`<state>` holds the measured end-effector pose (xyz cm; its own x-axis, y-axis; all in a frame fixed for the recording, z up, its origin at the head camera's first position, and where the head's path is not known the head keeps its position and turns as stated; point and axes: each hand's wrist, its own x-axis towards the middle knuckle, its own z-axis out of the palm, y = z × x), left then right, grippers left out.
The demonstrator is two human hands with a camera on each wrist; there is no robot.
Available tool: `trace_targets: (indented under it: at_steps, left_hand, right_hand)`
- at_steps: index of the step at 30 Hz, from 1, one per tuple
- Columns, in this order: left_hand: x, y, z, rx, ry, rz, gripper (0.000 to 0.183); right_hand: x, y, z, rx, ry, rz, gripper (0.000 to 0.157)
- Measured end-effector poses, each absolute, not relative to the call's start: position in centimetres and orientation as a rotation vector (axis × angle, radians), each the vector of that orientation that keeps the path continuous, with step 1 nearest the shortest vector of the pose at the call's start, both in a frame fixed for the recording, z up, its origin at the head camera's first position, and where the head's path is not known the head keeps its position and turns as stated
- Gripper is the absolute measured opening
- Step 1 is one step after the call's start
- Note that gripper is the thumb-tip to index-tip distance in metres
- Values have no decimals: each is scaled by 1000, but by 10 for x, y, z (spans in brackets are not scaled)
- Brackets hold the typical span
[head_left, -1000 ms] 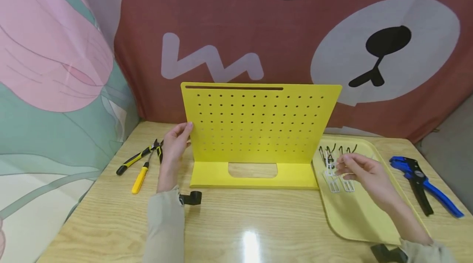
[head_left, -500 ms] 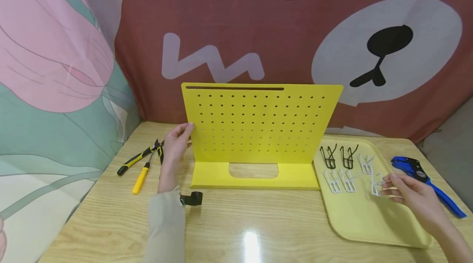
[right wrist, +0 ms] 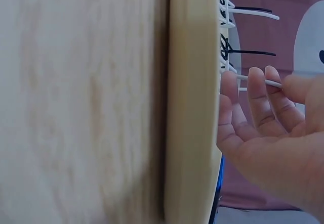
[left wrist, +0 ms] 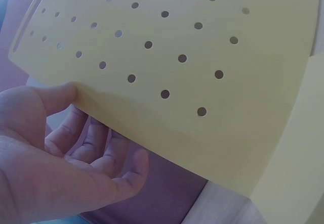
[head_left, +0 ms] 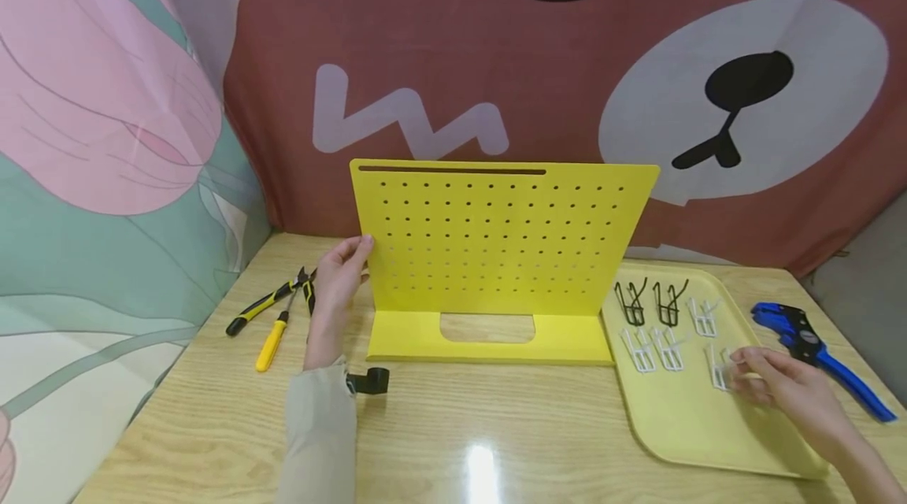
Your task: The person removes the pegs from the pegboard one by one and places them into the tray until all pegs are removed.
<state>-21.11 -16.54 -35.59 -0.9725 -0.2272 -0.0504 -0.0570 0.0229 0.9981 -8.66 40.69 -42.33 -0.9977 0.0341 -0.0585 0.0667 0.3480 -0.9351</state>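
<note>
A yellow pegboard [head_left: 489, 244] with rows of small holes stands upright on its folded base. At its left edge my left hand [head_left: 342, 272] grips it, the thumb on the front face and fingers behind; the left wrist view shows the thumb [left wrist: 59, 96] at the board's edge. My right hand [head_left: 790, 390] is low over the right side of a pale yellow tray [head_left: 680, 429]. Between thumb and fingers it pinches a prong of a white wire pegboard hook [head_left: 718, 372], which looks set down on the tray. Two black hooks [head_left: 668, 305] and three white hooks [head_left: 703, 319] lie farther back.
Blue wire strippers [head_left: 808, 342] lie right of the tray. Left of the board are yellow-and-black pliers [head_left: 262, 303] and a yellow-handled screwdriver [head_left: 272, 344], close to my left forearm. A printed cloth [head_left: 425, 39] hangs behind the wooden table [head_left: 460, 425].
My right hand has carried the white hook from the hooks at the tray's back left to its right side, then slightly down. The left hand has stayed on the board.
</note>
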Motion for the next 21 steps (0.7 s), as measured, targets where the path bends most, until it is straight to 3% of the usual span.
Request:
trace_targets:
  at_steps: [16,21]
  left_hand:
    - [-211,-166,-355,303,-2162,-2093,45]
    - [-198,-168,-338,156,-2206,-1806,44]
  right_hand:
    - [-97,395,-422,89,2637,-1694,20]
    - [-90,376,-401,321,2971,-1289,48]
